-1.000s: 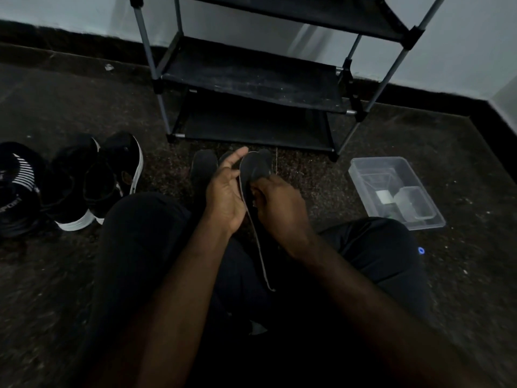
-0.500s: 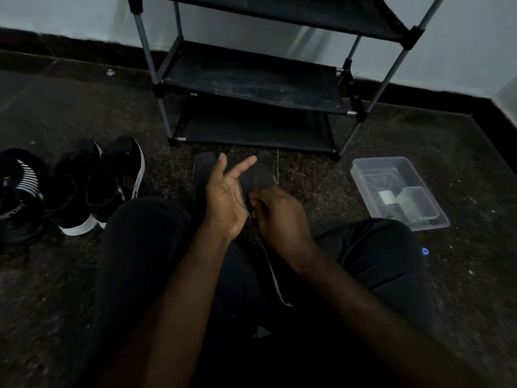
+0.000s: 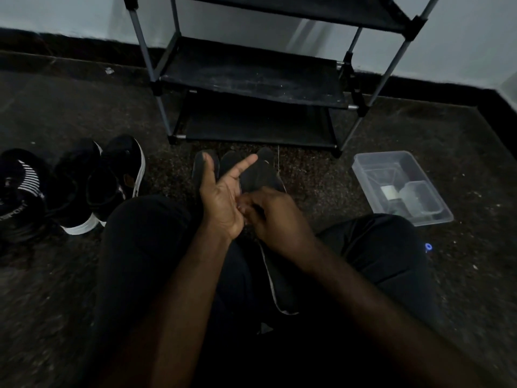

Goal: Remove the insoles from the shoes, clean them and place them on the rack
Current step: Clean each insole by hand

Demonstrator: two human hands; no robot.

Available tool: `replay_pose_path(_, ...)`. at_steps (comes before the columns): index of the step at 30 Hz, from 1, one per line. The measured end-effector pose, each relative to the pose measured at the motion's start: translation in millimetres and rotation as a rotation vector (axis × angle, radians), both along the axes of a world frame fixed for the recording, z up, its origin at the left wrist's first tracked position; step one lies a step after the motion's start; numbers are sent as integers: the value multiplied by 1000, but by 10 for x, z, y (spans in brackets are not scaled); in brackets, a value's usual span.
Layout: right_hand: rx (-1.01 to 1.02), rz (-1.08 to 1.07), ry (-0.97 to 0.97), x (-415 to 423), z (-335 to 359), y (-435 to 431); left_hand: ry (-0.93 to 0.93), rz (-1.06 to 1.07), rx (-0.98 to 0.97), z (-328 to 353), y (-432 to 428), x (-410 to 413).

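1. One view only, from a camera worn on the person's head, so no second view shares the scene
2. It faces forward and steeply down over the lap, with both forearms running up from the bottom edge
3. The left hand and right hand sit close, near centre
4. Farther off, the rack stands against the wall at the top; wide-angle bending shows at the edges
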State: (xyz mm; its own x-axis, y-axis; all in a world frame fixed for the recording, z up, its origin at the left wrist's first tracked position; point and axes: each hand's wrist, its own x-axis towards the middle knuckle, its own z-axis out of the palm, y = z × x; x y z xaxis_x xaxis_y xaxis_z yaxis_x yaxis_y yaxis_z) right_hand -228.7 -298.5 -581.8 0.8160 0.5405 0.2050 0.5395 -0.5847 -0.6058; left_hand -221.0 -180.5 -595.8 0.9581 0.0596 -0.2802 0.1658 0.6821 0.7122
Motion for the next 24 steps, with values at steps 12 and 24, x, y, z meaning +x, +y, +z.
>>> replay_pose_path(12, -114, -108, -97, 79, 14, 42, -56, -3, -51, -40, 2, -2)
replay_pose_path(24, -154, -200, -150, 110, -13, 16, -70, -8, -72, -35, -27, -25)
